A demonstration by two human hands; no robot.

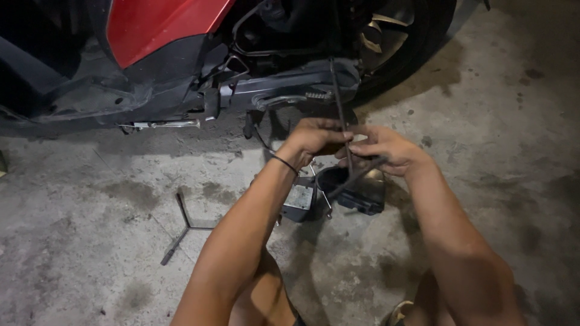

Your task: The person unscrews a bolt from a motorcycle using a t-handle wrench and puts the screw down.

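1. Thin dark rod [339, 99]: long, straight and slender, standing nearly upright with a slight lean, its lower part gripped between both hands in front of the scooter's underside.
2. Black housing part [356, 190]: hollow, lying on the concrete floor directly beneath the hands.

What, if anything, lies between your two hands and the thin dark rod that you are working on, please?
Nothing visible does: the left hand and right hand are both already closed around the thin rod.
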